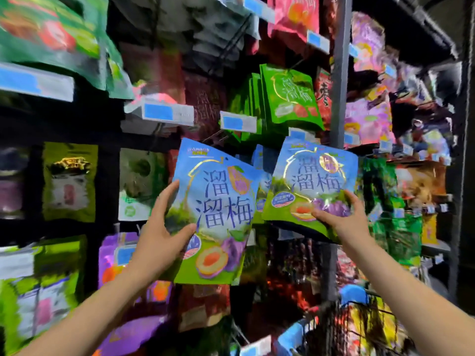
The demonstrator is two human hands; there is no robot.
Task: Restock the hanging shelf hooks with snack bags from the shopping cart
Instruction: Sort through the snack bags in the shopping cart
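So on my feed the whole view is a dim hanging rack (154,140) packed with snack bags, and most of it is smeared with blur. The left hand (164,235) grips a blue plum bag (221,201) by its left edge, thumb on the front and fingers curled round the side, holding it tilted in front of the middle of the rack. The right hand (344,217) pinches a second blue bag (313,181) at its lower right corner, just left of the grey upright post (339,73); I can't tell if that one is on a hook. Green bags (290,96) hang right above it, with blue-and-white price tags (168,113) along the hook ends. The shopping cart (359,317) sits at the rack's bottom right corner, with bags inside.
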